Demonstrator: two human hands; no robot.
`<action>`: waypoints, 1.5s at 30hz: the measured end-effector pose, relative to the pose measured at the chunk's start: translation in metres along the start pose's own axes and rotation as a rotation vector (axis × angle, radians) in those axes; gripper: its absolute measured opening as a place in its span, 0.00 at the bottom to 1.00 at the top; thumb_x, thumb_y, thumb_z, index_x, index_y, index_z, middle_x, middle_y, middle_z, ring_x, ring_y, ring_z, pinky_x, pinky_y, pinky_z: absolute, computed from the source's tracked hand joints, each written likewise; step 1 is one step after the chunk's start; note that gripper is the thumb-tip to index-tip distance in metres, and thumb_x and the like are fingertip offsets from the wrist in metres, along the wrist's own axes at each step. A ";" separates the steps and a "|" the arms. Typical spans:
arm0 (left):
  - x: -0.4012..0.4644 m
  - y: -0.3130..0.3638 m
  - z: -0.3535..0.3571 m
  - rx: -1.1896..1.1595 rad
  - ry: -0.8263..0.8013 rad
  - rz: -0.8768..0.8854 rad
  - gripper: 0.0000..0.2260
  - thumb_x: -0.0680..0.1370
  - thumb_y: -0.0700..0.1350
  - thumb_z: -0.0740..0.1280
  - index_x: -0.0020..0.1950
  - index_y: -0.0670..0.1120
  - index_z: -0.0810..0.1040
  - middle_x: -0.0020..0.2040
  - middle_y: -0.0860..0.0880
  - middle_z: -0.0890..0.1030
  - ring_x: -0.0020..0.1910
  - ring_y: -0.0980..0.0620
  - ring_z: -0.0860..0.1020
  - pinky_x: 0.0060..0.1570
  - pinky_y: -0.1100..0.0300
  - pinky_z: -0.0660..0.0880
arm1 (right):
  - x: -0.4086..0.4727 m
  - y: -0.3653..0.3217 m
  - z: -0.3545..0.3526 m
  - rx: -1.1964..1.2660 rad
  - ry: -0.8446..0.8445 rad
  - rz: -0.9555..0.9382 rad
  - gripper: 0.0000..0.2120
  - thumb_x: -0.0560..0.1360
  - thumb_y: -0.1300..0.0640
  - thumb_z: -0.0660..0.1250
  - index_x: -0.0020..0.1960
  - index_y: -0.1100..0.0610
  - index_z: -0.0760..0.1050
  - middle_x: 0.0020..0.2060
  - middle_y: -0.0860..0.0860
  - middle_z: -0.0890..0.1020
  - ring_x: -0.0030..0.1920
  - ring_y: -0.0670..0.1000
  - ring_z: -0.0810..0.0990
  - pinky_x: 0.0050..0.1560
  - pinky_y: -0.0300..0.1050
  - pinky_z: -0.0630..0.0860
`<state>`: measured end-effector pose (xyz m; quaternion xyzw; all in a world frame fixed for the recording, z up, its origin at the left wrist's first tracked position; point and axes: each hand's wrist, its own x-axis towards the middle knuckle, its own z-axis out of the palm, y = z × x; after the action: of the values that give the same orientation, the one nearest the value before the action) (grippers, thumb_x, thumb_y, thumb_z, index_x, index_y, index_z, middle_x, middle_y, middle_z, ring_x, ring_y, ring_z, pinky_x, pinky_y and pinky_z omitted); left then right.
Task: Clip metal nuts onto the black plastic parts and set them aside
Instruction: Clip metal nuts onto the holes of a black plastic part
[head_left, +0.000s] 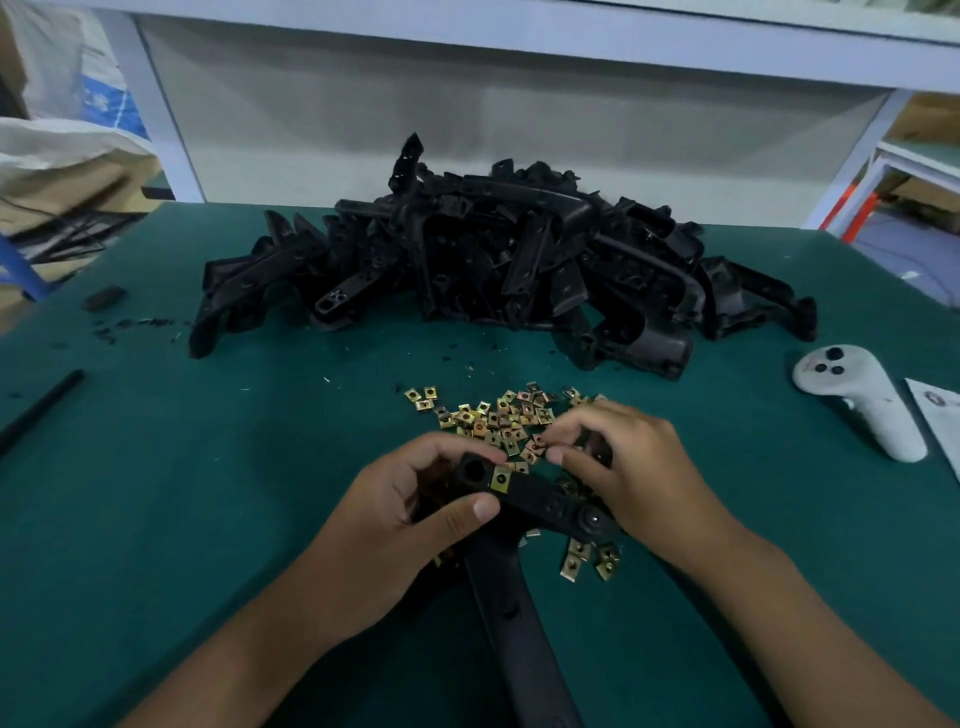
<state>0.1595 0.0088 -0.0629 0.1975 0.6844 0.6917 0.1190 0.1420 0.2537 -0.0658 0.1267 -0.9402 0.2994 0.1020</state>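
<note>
across the whole near view spreads a green work mat, and every place below is told from the heap of black plastic parts piled at its far middle. behind the heap runs a pale back panel under a white shelf edge. nearer than the heap, at the mat's near middle, lies the black plastic part being worked on: a long arm that reaches toward the near edge, with a crosswise head at its far end. the left hand grips the left end of that head, thumb on the near side and fingers curled over the far side beside a round hole. the right hand is at the head's right end, fingers bent and tips pinched together over something small; what they hold i cannot tell. right of the heap and a little nearer lies a white handheld controller with dark buttons, and just beside it a sheet of paper at the frame edge. left of the heap and nearer lies a black rod; a small dark block sits close to the heap's left foot. between the heap and the hands lies a scatter of brass-coloured metal clip nuts, a few more beside the right wrist. one clip nut sits clipped on the head, just right of the round hole.
</note>
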 end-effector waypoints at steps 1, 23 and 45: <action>0.000 0.000 0.000 -0.024 0.006 -0.004 0.10 0.75 0.51 0.75 0.55 0.58 0.83 0.51 0.52 0.85 0.50 0.55 0.84 0.48 0.67 0.78 | 0.000 -0.001 -0.001 0.081 0.041 0.029 0.06 0.76 0.53 0.73 0.48 0.42 0.80 0.40 0.38 0.81 0.45 0.42 0.78 0.43 0.30 0.70; 0.000 -0.004 -0.001 0.011 0.031 -0.012 0.15 0.70 0.55 0.76 0.55 0.59 0.83 0.50 0.51 0.85 0.48 0.53 0.84 0.46 0.66 0.78 | 0.003 -0.016 -0.006 1.023 -0.086 0.319 0.09 0.85 0.63 0.56 0.50 0.56 0.72 0.38 0.48 0.75 0.37 0.45 0.71 0.37 0.40 0.70; 0.000 -0.011 -0.001 -0.085 -0.004 -0.007 0.12 0.72 0.51 0.73 0.55 0.54 0.80 0.45 0.53 0.82 0.42 0.55 0.80 0.41 0.65 0.77 | 0.000 -0.012 -0.006 0.970 -0.204 0.250 0.09 0.81 0.54 0.60 0.46 0.49 0.76 0.35 0.46 0.71 0.34 0.44 0.68 0.35 0.38 0.71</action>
<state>0.1581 0.0083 -0.0742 0.1912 0.6549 0.7193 0.1310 0.1464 0.2475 -0.0545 0.0745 -0.7063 0.6972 -0.0974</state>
